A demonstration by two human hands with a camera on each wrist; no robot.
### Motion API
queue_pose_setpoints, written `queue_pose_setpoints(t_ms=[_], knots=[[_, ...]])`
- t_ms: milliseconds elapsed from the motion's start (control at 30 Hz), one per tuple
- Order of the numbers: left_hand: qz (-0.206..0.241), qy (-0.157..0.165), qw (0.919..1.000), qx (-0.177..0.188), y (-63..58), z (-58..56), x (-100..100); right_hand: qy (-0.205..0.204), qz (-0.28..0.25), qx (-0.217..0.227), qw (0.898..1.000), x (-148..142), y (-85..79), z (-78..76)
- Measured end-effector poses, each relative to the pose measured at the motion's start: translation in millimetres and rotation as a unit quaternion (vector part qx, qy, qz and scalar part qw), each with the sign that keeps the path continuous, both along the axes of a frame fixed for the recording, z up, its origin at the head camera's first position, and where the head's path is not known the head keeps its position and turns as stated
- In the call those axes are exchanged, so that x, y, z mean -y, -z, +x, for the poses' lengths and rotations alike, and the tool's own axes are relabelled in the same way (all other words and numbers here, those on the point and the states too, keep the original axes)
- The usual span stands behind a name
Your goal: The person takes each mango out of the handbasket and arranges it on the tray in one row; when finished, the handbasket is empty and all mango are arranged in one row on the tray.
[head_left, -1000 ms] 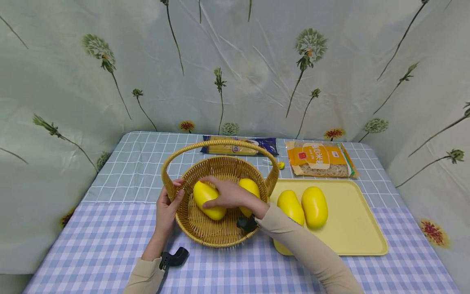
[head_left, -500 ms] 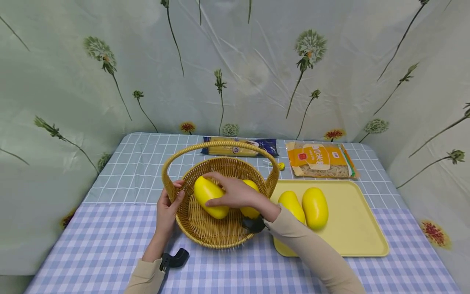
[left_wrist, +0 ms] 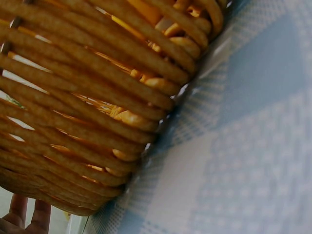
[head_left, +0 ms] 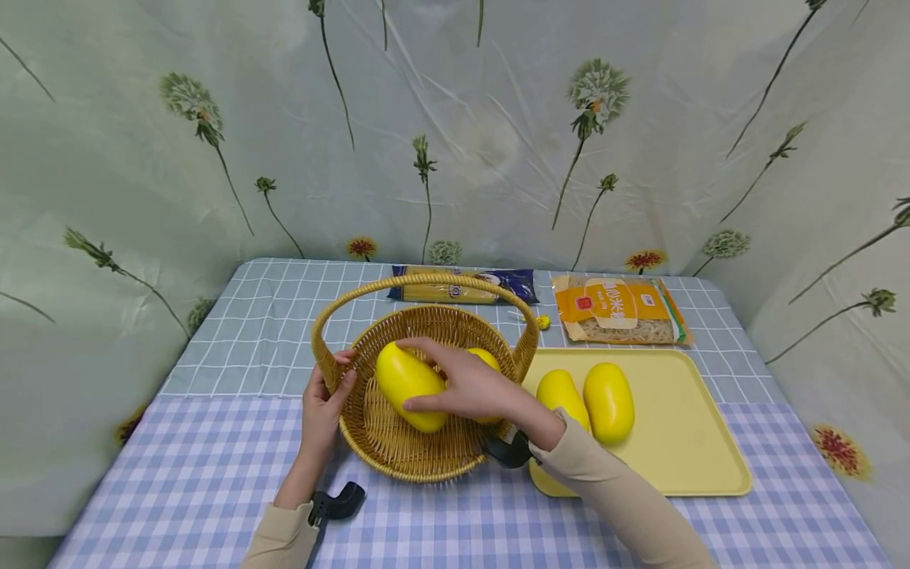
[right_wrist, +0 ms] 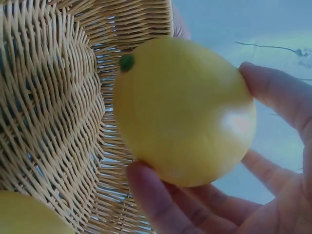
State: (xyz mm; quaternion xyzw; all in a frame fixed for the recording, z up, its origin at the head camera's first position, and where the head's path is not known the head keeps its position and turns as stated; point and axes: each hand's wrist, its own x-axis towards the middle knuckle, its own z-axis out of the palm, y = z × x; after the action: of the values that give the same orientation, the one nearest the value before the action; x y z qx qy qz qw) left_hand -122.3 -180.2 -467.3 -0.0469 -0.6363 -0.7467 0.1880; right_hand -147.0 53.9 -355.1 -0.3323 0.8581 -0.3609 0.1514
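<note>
A round wicker basket (head_left: pixel 405 466) with a tall arched handle stands on the cloth. My left hand (head_left: pixel 323 407) grips its left rim beside the foot of the handle; in the left wrist view, fingertips (left_wrist: pixel 38 217) show past the woven side. My right hand (head_left: pixel 472 385) reaches over the basket and holds a yellow mango (head_left: pixel 405 383), thumb and fingers on opposite sides. The right wrist view shows that mango (right_wrist: pixel 180 112) end-on, with a green spot at its tip. A second mango (head_left: pixel 486 358) in the basket is partly hidden under the right hand.
Right of the basket lies a yellow tray (head_left: pixel 690 427) with two mangoes (head_left: pixel 609 403) on its left part. At the back are a blue-ended pasta packet (head_left: pixel 455 291), an orange food bag (head_left: pixel 618 308) and a small yellow item (head_left: pixel 543 322).
My right hand and the mango it holds have risen a little and shifted slightly right, with the wrist drawn back rightward. The left hand and basket have stayed in place.
</note>
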Motion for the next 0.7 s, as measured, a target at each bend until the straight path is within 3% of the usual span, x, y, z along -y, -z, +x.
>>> queue_pose_setpoints(t_ms=[333, 700], knots=[[-0.002, -0.001, 1.0000, -0.004, -0.5, 0.4, 0.5, -0.008, -0.062, -0.014, 0.998, -15.8, -2.0, 15.0], [0.005, 0.004, 0.9996, -0.029, -0.5, -0.3, -0.2, 0.043, -0.133, -0.007, 0.990, -32.8, 5.9, 30.7]])
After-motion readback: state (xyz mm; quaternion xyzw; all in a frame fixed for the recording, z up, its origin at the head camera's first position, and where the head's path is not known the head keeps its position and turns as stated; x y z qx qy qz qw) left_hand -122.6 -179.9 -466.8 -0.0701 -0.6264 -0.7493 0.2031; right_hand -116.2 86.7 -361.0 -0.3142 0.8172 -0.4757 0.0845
